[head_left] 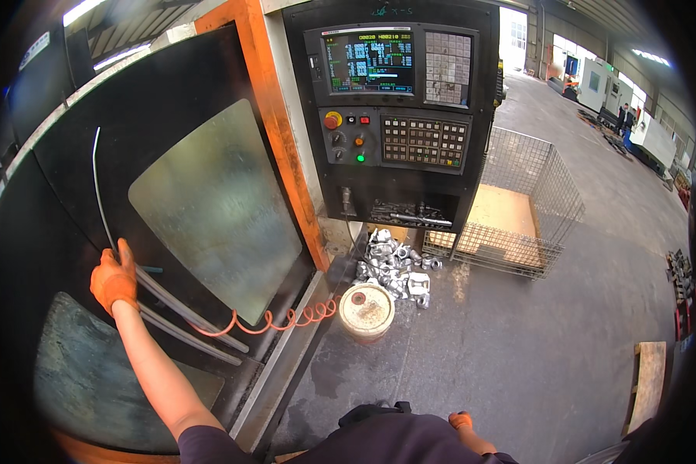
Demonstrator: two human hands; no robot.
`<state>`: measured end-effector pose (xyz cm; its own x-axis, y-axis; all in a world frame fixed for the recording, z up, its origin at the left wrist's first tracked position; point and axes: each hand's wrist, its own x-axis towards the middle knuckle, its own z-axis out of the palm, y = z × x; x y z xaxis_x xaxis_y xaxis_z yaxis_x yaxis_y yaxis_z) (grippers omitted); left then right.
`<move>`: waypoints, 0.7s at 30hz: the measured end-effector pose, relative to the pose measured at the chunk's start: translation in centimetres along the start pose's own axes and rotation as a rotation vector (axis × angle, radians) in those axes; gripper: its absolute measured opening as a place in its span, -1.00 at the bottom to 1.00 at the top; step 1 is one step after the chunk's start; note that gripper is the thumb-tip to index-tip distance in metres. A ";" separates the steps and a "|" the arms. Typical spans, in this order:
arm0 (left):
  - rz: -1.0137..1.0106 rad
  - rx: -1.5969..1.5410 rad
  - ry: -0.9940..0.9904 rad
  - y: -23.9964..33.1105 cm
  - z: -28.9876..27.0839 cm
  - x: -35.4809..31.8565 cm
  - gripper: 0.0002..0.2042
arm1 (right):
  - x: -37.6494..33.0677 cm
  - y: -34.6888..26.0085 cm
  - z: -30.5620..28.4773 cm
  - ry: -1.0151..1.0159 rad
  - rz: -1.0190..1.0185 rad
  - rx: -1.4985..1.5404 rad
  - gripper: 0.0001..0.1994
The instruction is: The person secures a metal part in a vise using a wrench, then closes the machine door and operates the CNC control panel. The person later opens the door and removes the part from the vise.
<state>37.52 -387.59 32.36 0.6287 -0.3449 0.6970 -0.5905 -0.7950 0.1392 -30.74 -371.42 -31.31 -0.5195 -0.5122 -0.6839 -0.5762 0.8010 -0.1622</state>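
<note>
My left hand (116, 280), in an orange glove, is closed around an air blow gun in front of the black machine door (69, 232). The gun's long, thin metal nozzle (97, 178) rises from the glove and bends slightly near its tip. Beside the hand run grey door handle bars (201, 321); whether the fingers also touch them is hidden. A coiled red air hose (274, 321) stretches across toward the hand. Low in the view, my right hand (461, 421), also orange-gloved, hangs beside my body with fingers curled and nothing visible in it.
A control panel (394, 116) with a lit screen stands ahead. Beneath it lie a pile of silvery metal parts (390, 263) and a lidded bucket (366, 309). A wire mesh cage (549, 193) is to the right. A wooden board (648, 387) stands lower right; people (624, 117) are far off.
</note>
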 end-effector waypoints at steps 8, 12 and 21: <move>0.030 0.010 -0.039 0.0 -0.3 0.1 -0.45 | -1.2 -1.0 -0.7 -0.002 -0.019 -0.020 -0.47; 0.037 0.001 -0.034 0.0 -0.4 0.2 -0.45 | -0.3 -1.0 -0.3 -0.017 -0.023 -0.004 -0.48; 0.050 0.004 -0.005 -0.2 -0.2 0.0 -0.45 | -1.4 -1.5 -0.7 0.015 0.002 0.019 -0.49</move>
<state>37.57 -387.33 32.51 0.6006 -0.3867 0.6998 -0.6196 -0.7783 0.1016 -29.56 -372.15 -29.57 -0.5303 -0.5148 -0.6736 -0.5632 0.8078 -0.1740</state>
